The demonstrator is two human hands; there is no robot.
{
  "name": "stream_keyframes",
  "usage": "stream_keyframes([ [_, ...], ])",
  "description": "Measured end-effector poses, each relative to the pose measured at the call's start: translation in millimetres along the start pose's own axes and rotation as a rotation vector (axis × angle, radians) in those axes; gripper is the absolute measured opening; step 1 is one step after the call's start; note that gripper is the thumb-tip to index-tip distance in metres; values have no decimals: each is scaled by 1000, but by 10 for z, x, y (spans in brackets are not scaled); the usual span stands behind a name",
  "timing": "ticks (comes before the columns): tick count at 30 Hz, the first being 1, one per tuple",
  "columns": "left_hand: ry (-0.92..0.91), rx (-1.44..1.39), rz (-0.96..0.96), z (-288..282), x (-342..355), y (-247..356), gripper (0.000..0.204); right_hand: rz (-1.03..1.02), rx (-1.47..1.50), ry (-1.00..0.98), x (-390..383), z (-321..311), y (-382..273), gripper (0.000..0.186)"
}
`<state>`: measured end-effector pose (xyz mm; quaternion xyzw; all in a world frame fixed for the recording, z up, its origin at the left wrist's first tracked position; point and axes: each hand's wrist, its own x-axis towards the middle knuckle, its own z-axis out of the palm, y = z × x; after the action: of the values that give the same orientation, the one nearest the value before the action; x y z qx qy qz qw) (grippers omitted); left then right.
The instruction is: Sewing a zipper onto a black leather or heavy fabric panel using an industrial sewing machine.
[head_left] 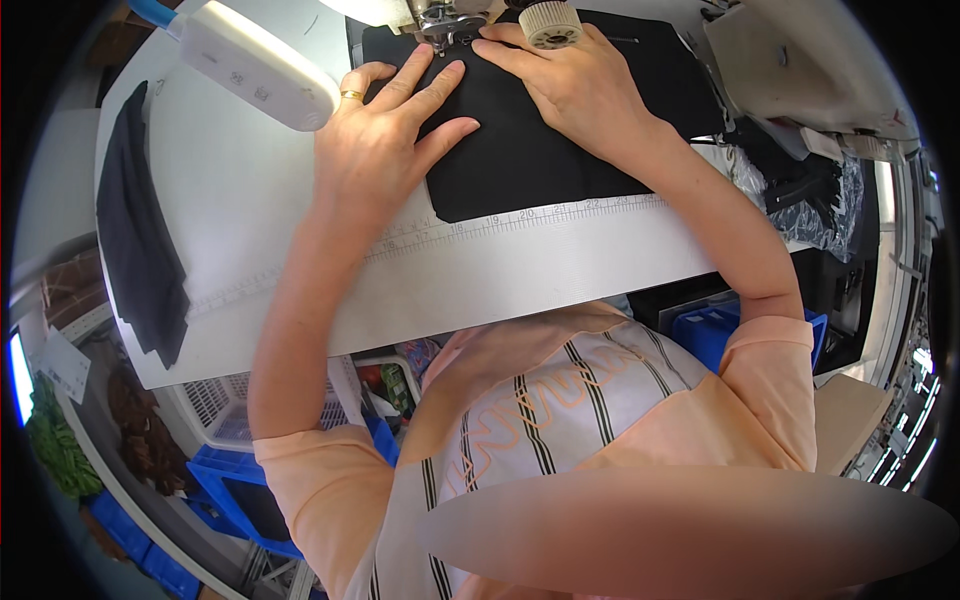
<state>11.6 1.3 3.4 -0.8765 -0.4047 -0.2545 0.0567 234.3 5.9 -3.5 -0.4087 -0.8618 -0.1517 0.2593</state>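
Note:
A piece of black fabric (560, 165) lies flat on the white sewing table (520, 265), partly under the presser foot (442, 45) of a sewing machine. My left hand (385, 125), with a ring on one finger, rests with fingers spread at the fabric's left edge, fingertips just by the foot. On the other side, my right hand (580, 85) lies on the fabric with its fingers stretched toward the needle area. Neither hand grips anything. The needle and the stitch line are too small to make out.
Dark folded cloth (140, 235) hangs along the table's left edge. A white lamp-like device (255, 65) juts in above my left hand. Printed ruler markings (490, 222) run across the table. Plastic-wrapped items (815, 215) sit at the right, and a white basket (222, 405) stands below the table.

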Motion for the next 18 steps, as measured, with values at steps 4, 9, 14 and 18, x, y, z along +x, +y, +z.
stream_keyframes([
  [4,10,9,18,5,-4,-1,41,-11,-18,29,2,-11,7,34],
  [9,33,13,53,21,0,-12,41,-18,67,-85,8,-91,14,23],
  [14,-10,109,43,7,-28,8,44,14,147,-23,20,-90,-11,22],
  [18,-4,72,44,66,-39,-11,44,23,185,17,-1,-72,25,25],
])
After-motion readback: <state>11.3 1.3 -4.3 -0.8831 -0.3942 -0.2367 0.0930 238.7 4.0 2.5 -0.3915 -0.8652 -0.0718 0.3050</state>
